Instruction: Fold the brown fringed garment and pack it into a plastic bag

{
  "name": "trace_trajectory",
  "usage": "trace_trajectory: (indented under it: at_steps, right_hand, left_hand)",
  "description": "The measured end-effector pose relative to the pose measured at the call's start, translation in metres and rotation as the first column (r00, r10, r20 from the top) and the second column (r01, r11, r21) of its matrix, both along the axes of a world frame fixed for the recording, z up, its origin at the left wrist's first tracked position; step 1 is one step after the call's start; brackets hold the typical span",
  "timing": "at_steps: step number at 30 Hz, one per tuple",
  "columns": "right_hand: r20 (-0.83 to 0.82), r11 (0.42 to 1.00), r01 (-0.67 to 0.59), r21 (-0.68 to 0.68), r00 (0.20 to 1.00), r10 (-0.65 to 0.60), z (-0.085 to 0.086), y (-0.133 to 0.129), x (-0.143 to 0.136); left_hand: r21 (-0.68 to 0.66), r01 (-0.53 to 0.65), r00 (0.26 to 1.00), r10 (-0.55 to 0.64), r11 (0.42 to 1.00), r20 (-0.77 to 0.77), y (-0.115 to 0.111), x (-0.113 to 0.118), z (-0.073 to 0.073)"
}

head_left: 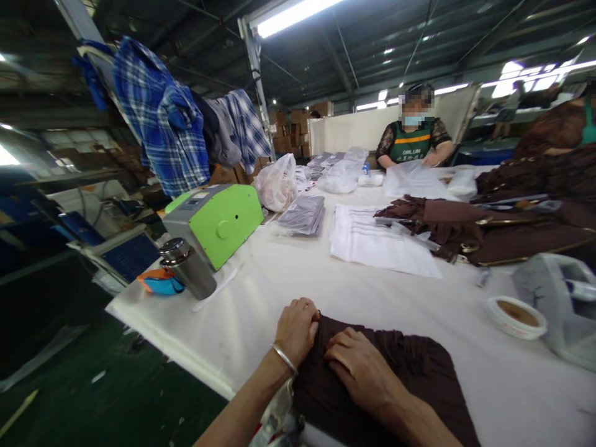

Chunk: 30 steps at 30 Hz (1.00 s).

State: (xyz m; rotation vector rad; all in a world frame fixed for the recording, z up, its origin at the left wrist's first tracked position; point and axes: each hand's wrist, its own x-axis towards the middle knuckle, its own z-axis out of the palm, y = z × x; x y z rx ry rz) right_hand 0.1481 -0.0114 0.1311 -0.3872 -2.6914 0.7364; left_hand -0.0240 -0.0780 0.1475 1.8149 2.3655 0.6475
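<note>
A dark brown gathered cloth lies on the white table at the near edge. My left hand, with a silver bangle at the wrist, is closed at the cloth's upper left corner and grips its edge. On top of the same cloth rests my right hand, its fingers bent and pointing left; what is under its fingertips is hidden.
A steel flask and green-sided machine stand left. Beyond are grey packets, white bags and brown garments. A tape roll and dispenser sit right. A person in a green apron handles plastic across the table.
</note>
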Motion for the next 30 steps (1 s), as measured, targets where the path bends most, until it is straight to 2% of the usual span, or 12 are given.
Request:
trace_trajectory:
  at_steps: [5, 10, 12, 14, 17, 21, 24, 27, 30]
  right_hand:
    - [-0.012, 0.999, 0.028, -0.043, 1.000, -0.029, 0.003, 0.001, 0.002]
    - [-0.085, 0.984, 0.055, -0.167, 0.994, -0.070, 0.005, 0.001, 0.006]
    - [-0.100, 0.975, 0.076, -0.209, 0.990, -0.098, 0.006, 0.002, 0.006]
    - [-0.115, 0.969, 0.107, -0.221, 0.984, -0.134, 0.008, 0.003, 0.004]
    - [-0.096, 0.983, 0.098, -0.155, 0.989, -0.114, 0.009, 0.001, 0.002]
    - [-0.036, 0.998, 0.005, -0.063, 0.999, -0.007, 0.012, -0.004, 0.002]
    - [-0.088, 0.992, 0.091, -0.091, 0.991, -0.099, 0.015, -0.001, -0.002]
    - [-0.119, 0.985, 0.164, -0.049, 0.978, -0.169, 0.016, 0.007, -0.013]
    - [-0.010, 0.996, 0.083, -0.032, 0.997, -0.083, 0.014, 0.012, -0.022]
  left_hand:
    - [0.042, 0.027, 0.995, -0.031, 0.999, 0.096, 0.001, 0.000, 0.003]
    - [0.081, 0.116, 0.968, -0.131, 0.990, 0.215, -0.008, -0.004, -0.004]
    - [0.101, 0.102, 0.965, -0.123, 0.990, 0.231, -0.014, -0.004, -0.008]
    - [0.123, 0.033, 0.971, -0.062, 0.992, 0.233, -0.019, -0.005, -0.011]
    - [0.116, -0.049, 0.980, 0.025, 0.992, 0.198, -0.024, -0.006, -0.011]
    - [0.049, -0.025, 0.998, 0.022, 0.998, 0.067, -0.025, -0.002, -0.005]
    - [0.023, -0.020, 0.999, 0.021, 1.000, -0.034, -0.024, 0.005, -0.002]
    - [0.000, 0.012, 0.996, -0.012, 1.000, -0.091, -0.024, 0.012, -0.001]
    - [-0.028, 0.098, 0.990, -0.100, 0.995, -0.103, -0.030, 0.016, 0.001]
